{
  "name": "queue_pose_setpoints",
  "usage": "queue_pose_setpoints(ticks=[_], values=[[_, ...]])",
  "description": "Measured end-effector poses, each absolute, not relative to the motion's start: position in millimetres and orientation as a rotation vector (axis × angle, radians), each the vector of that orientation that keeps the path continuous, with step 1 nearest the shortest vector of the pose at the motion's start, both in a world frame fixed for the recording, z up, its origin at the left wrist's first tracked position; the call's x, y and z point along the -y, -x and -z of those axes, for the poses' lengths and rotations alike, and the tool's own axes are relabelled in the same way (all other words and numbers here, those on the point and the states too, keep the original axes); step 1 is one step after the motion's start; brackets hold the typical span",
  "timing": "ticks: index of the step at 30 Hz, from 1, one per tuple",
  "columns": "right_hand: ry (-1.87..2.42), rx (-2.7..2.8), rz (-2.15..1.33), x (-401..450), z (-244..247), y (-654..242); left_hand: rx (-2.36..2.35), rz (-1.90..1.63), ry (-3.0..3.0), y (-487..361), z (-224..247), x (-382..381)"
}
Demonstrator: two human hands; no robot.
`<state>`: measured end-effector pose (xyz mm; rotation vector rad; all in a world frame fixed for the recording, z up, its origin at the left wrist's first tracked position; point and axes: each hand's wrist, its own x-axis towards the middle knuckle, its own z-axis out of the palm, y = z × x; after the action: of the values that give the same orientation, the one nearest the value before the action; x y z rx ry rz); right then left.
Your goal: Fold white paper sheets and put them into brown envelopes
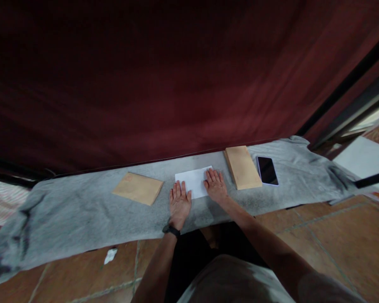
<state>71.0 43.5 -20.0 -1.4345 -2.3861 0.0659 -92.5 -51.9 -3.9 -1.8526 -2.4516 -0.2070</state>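
A white sheet of paper lies flat on the grey cloth in front of me. My left hand rests palm down on its left end, fingers stretched forward, a dark watch on the wrist. On the right end lies my right hand, also palm down with fingers spread. To the left sits a small pile of brown envelopes, slightly askew. A thicker stack of brown envelopes stands just right of my right hand.
Beyond that stack lies a phone with a dark screen. Grey cloth covers the long, narrow surface. A dark red curtain-like sheet rises behind it. A crumpled white scrap is on the tiled floor.
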Motion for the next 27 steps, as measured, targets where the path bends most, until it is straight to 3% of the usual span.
queue_pose_setpoints(ticks=[7,17,27], values=[[1.207,2.525,-0.154,-7.8,24.8,-40.0,2.495,0.219,1.889,93.8,4.3,51.4],[1.368,2.445,0.001,-36.9,27.7,-103.9,2.526,0.371,1.821,93.5,4.7,53.3],[1.383,2.441,0.018,-34.7,23.1,-103.6,2.945,1.701,1.264,105.4,-14.7,35.6]])
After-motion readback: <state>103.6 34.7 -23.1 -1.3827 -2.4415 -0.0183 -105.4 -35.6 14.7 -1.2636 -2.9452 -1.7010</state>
